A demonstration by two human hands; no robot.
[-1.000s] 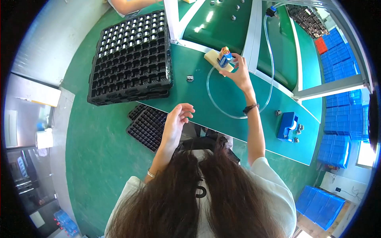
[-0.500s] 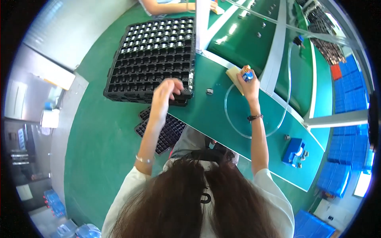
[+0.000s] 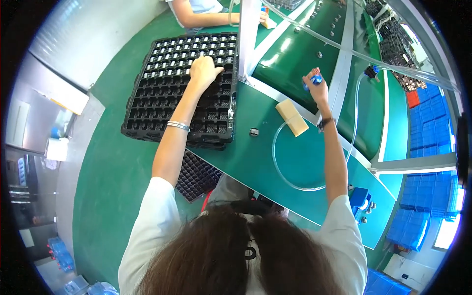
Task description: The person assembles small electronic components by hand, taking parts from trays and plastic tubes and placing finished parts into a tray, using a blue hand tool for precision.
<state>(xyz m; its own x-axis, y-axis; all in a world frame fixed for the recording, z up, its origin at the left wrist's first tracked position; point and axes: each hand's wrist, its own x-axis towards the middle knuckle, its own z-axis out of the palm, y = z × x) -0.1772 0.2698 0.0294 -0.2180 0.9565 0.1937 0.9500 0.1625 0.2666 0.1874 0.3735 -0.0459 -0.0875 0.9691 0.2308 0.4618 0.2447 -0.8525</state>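
Note:
My left hand [image 3: 202,74] lies over the black tray [image 3: 142,105], beside its rows of silver cylindrical metal parts [image 3: 169,57]. Its fingers bend down into the tray and the thumb sticks out to the right; the fingertips are hidden. Over the edge of the green conveyor belt [image 3: 275,73], my right hand [image 3: 318,88] is closed around a small blue tool [image 3: 316,79] with a copper-coloured tip. Below it, a yellow foam block [image 3: 293,118] rests on the green table [image 3: 246,160]. A single small metal part [image 3: 253,132] sits on the table between both hands.
Clear tubing [image 3: 282,174] loops over the table near my right forearm. A blue holder [image 3: 360,199] with small metal parts stands at the right. A white post [image 3: 248,39] rises behind the tray. Another person's arm [image 3: 209,19] is at the far side. More black trays [image 3: 194,177] lie below.
My left hand has moved forward from the tray's near edge onto the metal parts. My right hand, still holding the blue tool, has shifted from the foam block forward towards the conveyor.

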